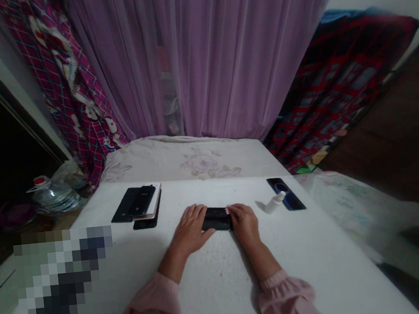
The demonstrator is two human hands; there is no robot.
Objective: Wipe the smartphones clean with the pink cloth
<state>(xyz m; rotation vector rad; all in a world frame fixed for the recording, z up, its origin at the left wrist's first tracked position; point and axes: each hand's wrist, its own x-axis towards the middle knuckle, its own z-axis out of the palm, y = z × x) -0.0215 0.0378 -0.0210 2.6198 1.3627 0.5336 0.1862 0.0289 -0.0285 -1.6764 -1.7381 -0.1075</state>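
The left hand (190, 229) and right hand (243, 221) are clamping opposite ends of a black smartphone (216, 219), keeping it flat and square on the white worktop (214, 285), between stacked phones (142, 208) and a white plastic bottle (274, 203).

Thing: a glossy black rectangular smartphone (216, 219), its edges dark and slim.
Surface: dark and reflective, with faint pale smudges of light; whether this was the screen or the back could not be told.
Pose: it lay flat on the white worktop (214, 285), long edges running side to side.
Left end: covered by the fingers of the left hand (190, 230).
Right end: covered by the fingers of the right hand (243, 223).
Middle: left uncovered between the hands.
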